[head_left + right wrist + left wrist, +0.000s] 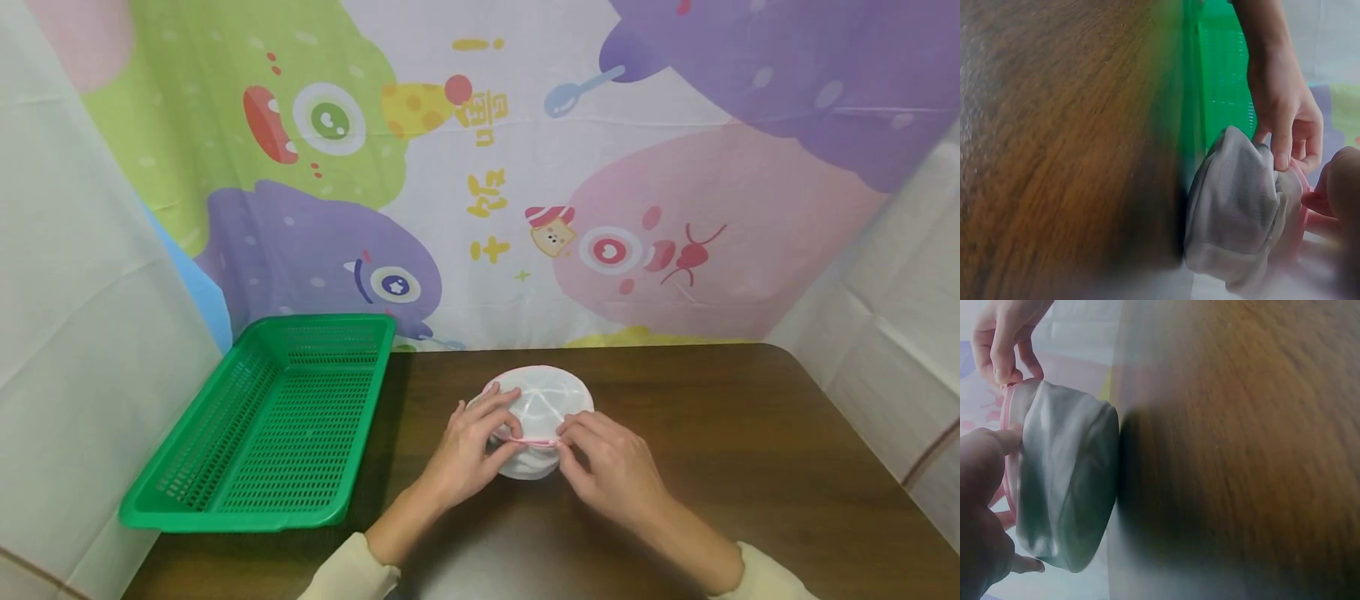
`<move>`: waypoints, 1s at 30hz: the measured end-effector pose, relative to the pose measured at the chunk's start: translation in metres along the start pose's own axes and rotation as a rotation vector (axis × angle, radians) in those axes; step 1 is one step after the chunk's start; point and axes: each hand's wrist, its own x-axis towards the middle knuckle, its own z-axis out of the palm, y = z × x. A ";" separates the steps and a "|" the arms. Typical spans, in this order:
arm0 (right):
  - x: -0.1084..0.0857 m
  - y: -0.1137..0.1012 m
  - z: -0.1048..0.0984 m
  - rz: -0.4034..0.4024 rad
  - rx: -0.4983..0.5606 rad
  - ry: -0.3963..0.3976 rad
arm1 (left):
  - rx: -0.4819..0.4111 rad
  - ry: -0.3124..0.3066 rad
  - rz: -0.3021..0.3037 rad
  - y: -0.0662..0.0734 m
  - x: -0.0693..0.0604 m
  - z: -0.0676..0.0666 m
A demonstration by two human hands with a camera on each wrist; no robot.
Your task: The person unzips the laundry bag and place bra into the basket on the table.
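Observation:
A round white mesh laundry bag [543, 392] with pink trim stands on the brown table, its soft side wall creased. Along its near upper edge runs a pink zipper [537, 442]. My left hand [474, 440] pinches the bag's edge at the left end of this stretch, other fingers lying over the top. At the right end, my right hand [613, 468] pinches the zipper edge between thumb and fingers; whether it has the pull tab is hidden. In the left wrist view the mesh side [1066, 475] bulges below both hands.
A green plastic basket [366, 421] with slotted walls and floor stands on the table to the left. Behind the brown table [720, 417] hangs a cartoon-printed cloth [517, 317]. Pale cloths [90, 317] hang at both sides.

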 end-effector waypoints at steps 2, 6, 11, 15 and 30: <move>0.000 -0.001 0.001 -0.008 -0.002 0.003 | 0.002 0.001 -0.005 0.001 0.000 0.001; 0.000 -0.003 0.004 -0.018 -0.005 -0.001 | 0.017 -0.016 0.005 0.004 -0.001 0.002; -0.001 -0.005 0.006 -0.012 0.005 -0.010 | 0.041 -0.034 0.018 0.004 -0.002 0.003; -0.002 -0.004 0.006 -0.004 0.011 -0.010 | 0.040 -0.038 0.024 0.004 -0.003 0.001; -0.004 0.001 0.003 0.013 -0.003 -0.015 | 0.007 -0.016 0.016 0.000 -0.006 -0.002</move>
